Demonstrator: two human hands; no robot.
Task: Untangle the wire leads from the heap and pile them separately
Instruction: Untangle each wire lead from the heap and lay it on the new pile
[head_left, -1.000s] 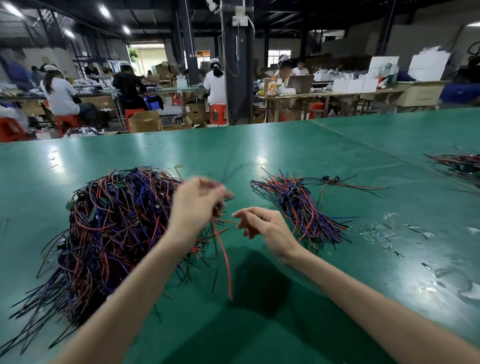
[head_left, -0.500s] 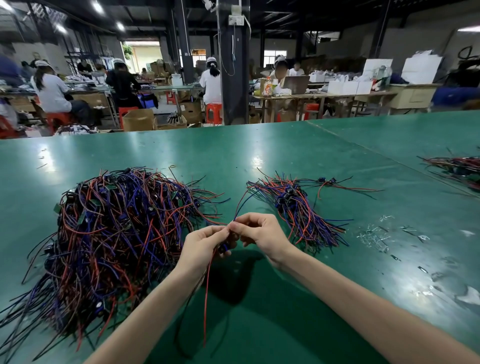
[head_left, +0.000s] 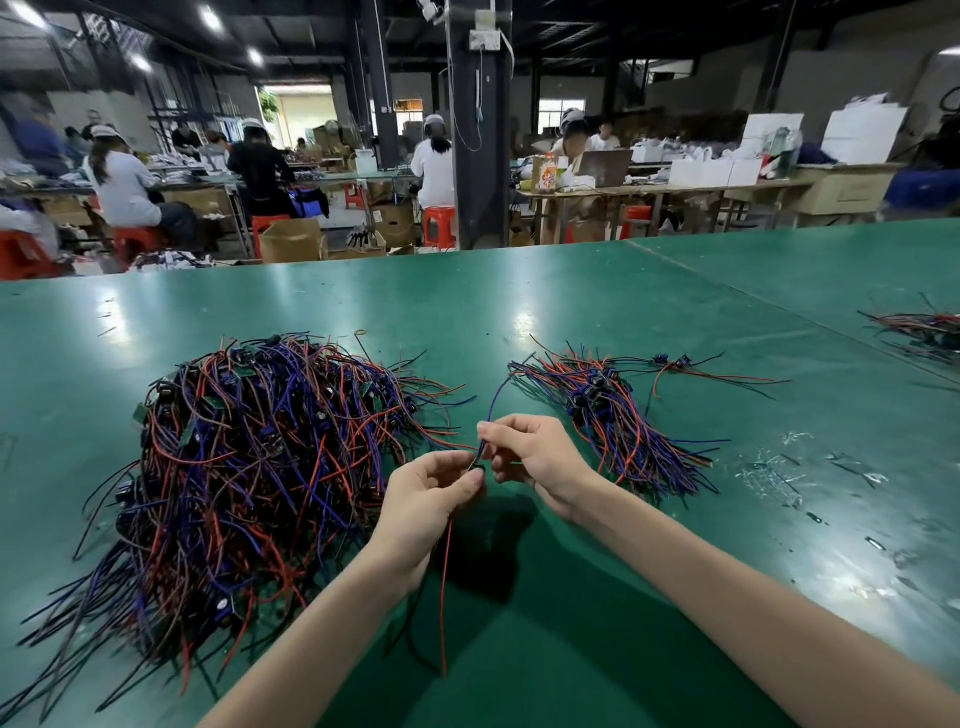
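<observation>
Both hands meet above the table, between the tangled heap on the left and the sorted pile on the right. The left hand is curled, thumb and fingertips pinching what looks like the small dark part of one lead, whose red wire hangs down past the wrist. The right hand pinches the same lead's blue wire just above that part, its other fingers loosely bent. The leads look very light and limp, thin insulated wires that bend and snag on one another. A hard tug would likely drag neighbours along or strain the joint at the small board. The better hold is probably at the dark part, letting the tails slide free. The insulation seems smooth, so a fingertip pinch may slip. No brand, label or writing can be read on the leads or the table. Packaging on the far benches is too blurred to make out.
</observation>
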